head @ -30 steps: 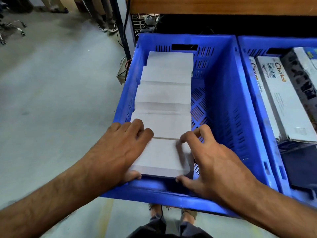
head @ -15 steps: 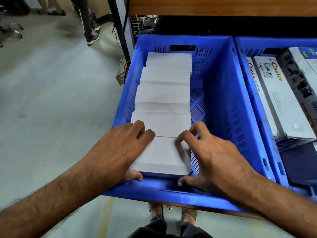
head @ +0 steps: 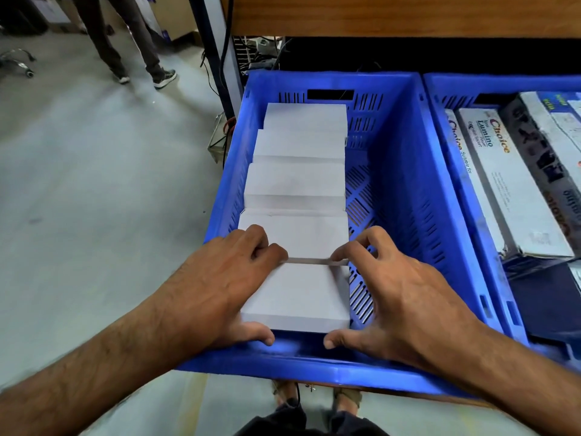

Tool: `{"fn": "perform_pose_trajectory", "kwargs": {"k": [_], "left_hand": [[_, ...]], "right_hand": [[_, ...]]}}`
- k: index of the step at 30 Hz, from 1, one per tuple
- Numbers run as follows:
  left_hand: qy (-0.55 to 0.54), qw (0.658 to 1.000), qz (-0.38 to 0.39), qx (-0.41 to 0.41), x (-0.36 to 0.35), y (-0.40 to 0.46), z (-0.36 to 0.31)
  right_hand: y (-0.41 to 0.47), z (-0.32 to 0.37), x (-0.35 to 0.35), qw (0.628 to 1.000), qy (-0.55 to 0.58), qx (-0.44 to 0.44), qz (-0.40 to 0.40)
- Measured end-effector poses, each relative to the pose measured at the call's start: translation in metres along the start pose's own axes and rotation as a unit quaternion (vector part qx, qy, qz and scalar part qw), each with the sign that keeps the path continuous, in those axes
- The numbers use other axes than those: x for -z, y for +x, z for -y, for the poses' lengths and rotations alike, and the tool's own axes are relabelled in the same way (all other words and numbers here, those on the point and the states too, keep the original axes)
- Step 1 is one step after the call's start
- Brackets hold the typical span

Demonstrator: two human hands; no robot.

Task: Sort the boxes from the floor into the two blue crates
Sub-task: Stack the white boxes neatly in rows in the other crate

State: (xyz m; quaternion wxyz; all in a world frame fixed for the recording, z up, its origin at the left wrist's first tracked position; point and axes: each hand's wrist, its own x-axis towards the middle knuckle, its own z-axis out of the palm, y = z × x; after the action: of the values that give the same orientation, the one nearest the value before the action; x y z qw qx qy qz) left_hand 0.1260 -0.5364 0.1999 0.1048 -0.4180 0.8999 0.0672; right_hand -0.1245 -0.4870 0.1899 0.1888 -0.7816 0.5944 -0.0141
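A row of several plain white boxes [head: 295, 180] lies along the left side of the left blue crate [head: 405, 171]. The nearest white box [head: 298, 297] sits at the crate's front wall. My left hand [head: 220, 287] grips its left end, fingers curled over the far edge and thumb under the near edge. My right hand [head: 393, 297] holds its right end, fingers curled at the far corner and thumb at the near corner. The right blue crate [head: 456, 171] holds printed boxes [head: 515, 190] labelled "Choice".
Both crates sit on a low shelf under a wooden board [head: 393, 14]. A dark shelf post [head: 213, 51] with cables stands at the left crate's far left corner. Grey floor [head: 94, 199] spreads to the left, where a person's legs [head: 132, 42] stand.
The nearest white box has settled lower against the crate's front wall. My right hand's fingers have shifted to its far right corner. The person in the background has walked nearer.
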Motion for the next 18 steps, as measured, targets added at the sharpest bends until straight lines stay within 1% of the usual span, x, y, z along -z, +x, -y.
{"fn": "perform_pose_trajectory", "kwargs": {"k": [7,9,11,13,14,16,18], "left_hand": [[-0.036,0.999,-0.011,0.005,-0.001,-0.003,-0.002],[-0.056,0.998,-0.034,0.009,0.0,-0.003,-0.001],[-0.061,0.995,-0.08,0.009,0.001,0.003,-0.002],[-0.071,0.987,-0.143,0.022,0.004,0.02,-0.003],[-0.071,0.985,-0.154,0.037,0.006,0.032,-0.005],[-0.039,0.984,-0.16,0.07,0.011,0.062,-0.007],[0.001,0.987,-0.135,0.081,0.003,0.09,-0.004]], "right_hand": [[0.002,-0.004,0.004,1.0,0.021,-0.014,-0.011],[0.003,-0.006,0.005,0.999,0.036,-0.02,-0.031],[0.007,-0.008,0.004,0.995,0.071,-0.027,-0.071],[0.019,-0.012,0.002,0.981,0.137,-0.039,-0.131],[0.028,-0.014,0.001,0.971,0.172,-0.051,-0.157],[0.049,-0.017,0.003,0.946,0.241,-0.084,-0.202],[0.071,-0.019,-0.003,0.928,0.292,-0.109,-0.207]]}}
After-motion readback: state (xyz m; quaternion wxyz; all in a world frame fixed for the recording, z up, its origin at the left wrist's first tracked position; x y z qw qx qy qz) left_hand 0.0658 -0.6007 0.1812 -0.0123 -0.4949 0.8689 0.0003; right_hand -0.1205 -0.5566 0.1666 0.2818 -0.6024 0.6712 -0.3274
